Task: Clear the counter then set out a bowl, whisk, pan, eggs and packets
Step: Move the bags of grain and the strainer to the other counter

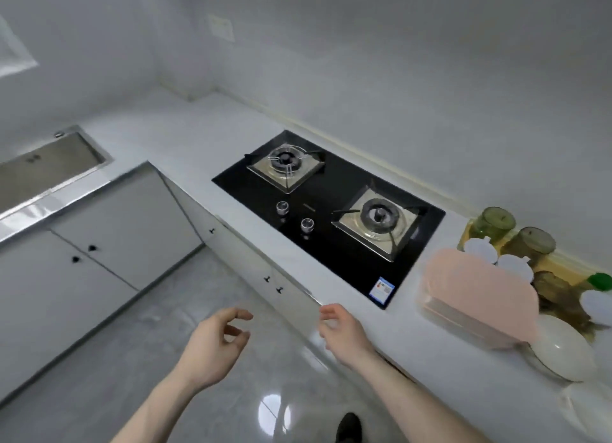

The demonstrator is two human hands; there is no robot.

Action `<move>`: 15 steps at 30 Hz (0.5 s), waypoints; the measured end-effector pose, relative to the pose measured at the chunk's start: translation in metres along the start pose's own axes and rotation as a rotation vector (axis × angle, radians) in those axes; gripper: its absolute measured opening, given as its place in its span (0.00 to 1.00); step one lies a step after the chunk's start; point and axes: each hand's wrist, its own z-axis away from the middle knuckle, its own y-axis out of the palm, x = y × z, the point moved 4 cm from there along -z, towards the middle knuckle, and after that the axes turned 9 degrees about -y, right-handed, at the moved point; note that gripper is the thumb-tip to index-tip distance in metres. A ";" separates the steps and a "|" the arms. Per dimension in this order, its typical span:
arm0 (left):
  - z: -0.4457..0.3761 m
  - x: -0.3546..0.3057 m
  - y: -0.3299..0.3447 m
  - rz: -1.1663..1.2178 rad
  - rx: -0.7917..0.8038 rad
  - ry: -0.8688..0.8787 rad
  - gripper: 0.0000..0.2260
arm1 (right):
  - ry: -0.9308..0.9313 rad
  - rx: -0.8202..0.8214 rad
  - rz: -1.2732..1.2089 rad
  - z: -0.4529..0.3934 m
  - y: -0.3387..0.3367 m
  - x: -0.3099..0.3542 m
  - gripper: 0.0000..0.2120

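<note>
Both hands are reaching out in front of the person with nothing in them. The left hand (212,343) is hanging over the shiny grey floor (132,359), its fingers loosely curled and the thumb near the first finger, but not pinching anything. The right hand (341,330) is floating by the front edge of the white stone counter (205,137), fingers softly bent and open.

Just past the hands, the black glass stove with two gas burners (331,210) is sitting in the counter. To the right of the stove, things are still waiting to be cleared. A pale pink plastic box with a lid (477,293) is lying closest. It is looking light and a bit slippery, so I think two hands on its long sides would be safest. Touching its near corner, a white round bowl (563,353) is resting; it may be breakable, so holding it by the rim or under its bottom seems wise. Behind the box, green and brown glass jars (516,234) are standing by the wall. They are probably heavy and could break, so each wants a full grip around its middle.

I am not seeing a whisk, pan, eggs or packets anywhere. Far off on the left, a metal sink (49,167) is sitting in the other counter.
</note>
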 end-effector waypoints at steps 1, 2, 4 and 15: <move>0.010 0.024 -0.023 0.011 -0.042 -0.024 0.10 | -0.045 0.078 0.062 -0.001 0.027 0.024 0.14; 0.019 0.045 -0.042 0.020 -0.075 -0.050 0.10 | -0.081 0.135 0.114 0.000 0.050 0.047 0.15; 0.037 0.082 -0.079 0.028 -0.141 -0.085 0.10 | -0.144 0.222 0.151 0.004 0.093 0.090 0.16; 0.140 0.253 -0.238 0.066 -0.416 -0.231 0.13 | -0.467 0.481 0.191 0.055 0.302 0.243 0.15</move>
